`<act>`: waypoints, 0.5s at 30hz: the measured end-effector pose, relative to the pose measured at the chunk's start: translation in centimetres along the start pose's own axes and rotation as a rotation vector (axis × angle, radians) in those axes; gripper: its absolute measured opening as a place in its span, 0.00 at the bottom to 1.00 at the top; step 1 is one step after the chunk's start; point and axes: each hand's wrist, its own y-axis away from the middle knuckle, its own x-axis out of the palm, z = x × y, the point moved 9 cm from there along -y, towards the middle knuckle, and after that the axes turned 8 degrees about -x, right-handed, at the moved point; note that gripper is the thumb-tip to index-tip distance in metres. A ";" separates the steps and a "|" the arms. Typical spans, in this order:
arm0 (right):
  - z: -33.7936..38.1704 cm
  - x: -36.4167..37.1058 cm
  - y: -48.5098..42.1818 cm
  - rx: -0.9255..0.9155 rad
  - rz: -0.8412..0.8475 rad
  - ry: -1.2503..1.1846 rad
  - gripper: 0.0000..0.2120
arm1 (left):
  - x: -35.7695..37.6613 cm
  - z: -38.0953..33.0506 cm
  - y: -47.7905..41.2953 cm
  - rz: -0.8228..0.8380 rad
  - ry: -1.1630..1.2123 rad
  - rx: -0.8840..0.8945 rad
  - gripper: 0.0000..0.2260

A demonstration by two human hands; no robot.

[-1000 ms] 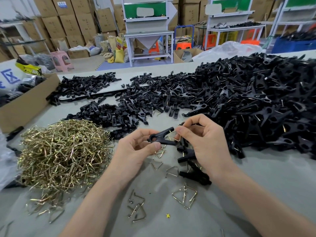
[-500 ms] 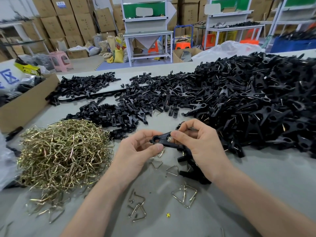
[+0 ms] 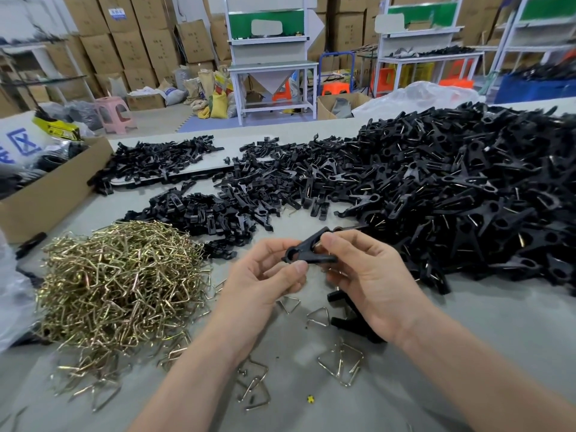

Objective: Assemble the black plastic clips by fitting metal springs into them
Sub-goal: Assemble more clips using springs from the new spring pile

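Note:
A black plastic clip (image 3: 307,252) is held above the grey table between both hands. My left hand (image 3: 265,282) pinches its ring end with thumb and forefinger. My right hand (image 3: 371,275) grips its other end, where a bit of metal spring shows by the thumb. A heap of brass-coloured metal springs (image 3: 118,282) lies to the left. Loose springs (image 3: 341,363) lie in front of the hands. Black clip pieces (image 3: 349,322) rest under my right hand, partly hidden.
A large mound of black clips (image 3: 467,194) fills the right side. Smaller piles of clip halves (image 3: 205,213) lie in the middle and at the back left. A cardboard box (image 3: 53,194) stands at the left edge. White plastic bag (image 3: 12,300) at far left.
Both hands have shifted slightly with the clip; the clip has turned a little between the fingers and my right thumb now presses closer to its middle.

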 end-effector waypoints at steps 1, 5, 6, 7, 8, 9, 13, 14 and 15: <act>-0.1 0.1 0.0 0.014 0.012 -0.017 0.11 | 0.0 0.0 -0.1 -0.001 0.004 0.003 0.16; -0.9 1.0 0.1 0.145 0.124 -0.127 0.09 | -0.1 0.3 -0.2 0.024 0.034 -0.011 0.14; -1.0 1.3 0.2 0.176 0.155 -0.161 0.12 | 0.0 0.4 -0.2 0.037 0.031 -0.016 0.13; -1.2 1.4 0.3 0.204 0.176 -0.190 0.16 | 0.0 0.4 -0.1 0.048 0.022 -0.021 0.13; -1.3 1.5 0.4 0.225 0.191 -0.212 0.20 | 0.0 0.4 -0.1 0.053 0.012 -0.021 0.14; -1.3 1.5 0.5 0.242 0.203 -0.226 0.22 | -0.1 0.3 -0.1 0.045 -0.009 -0.006 0.14; -1.7 2.3 0.9 0.290 0.281 -0.222 0.21 | -0.5 -1.4 0.2 -0.067 -0.219 0.136 0.11; -1.6 2.5 1.0 0.283 0.304 -0.206 0.18 | -0.5 -1.6 0.4 -0.077 -0.261 0.162 0.11; -1.6 2.7 1.0 0.272 0.324 -0.185 0.17 | -0.5 -1.8 0.5 -0.084 -0.289 0.184 0.12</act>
